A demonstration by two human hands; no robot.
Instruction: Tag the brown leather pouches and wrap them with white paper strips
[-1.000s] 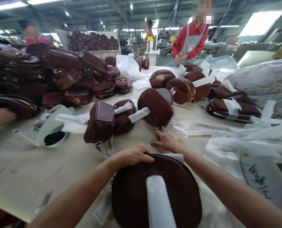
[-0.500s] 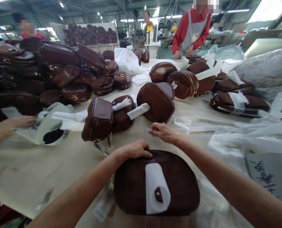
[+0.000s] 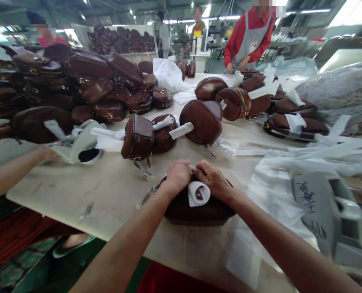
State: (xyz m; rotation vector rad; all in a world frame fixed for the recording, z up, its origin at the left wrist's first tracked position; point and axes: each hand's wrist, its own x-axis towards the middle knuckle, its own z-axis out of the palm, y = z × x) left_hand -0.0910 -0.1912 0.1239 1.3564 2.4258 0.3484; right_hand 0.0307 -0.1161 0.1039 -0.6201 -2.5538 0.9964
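A brown bag (image 3: 199, 217) is set near the front edge of the table (image 3: 116, 203), in the middle. Its top is gripped by the bent fingers of the left hand (image 3: 181, 175). The right hand (image 3: 213, 179) is set at the top too, fingers bent close to the left ones; whether they are closed on anything cannot be told. A roll of white paper (image 3: 194, 199) is wrapped around a small brown strap on the bag.

Just past the hands, three more bags (image 3: 139, 136) are grouped, with white paper stuck out from them. Many brown bags are heaped in a big pile (image 3: 89, 73) at the left. At the right, a gray box (image 3: 315, 199) is marked with dark writing, beside crumpled white sheets (image 3: 269, 179).
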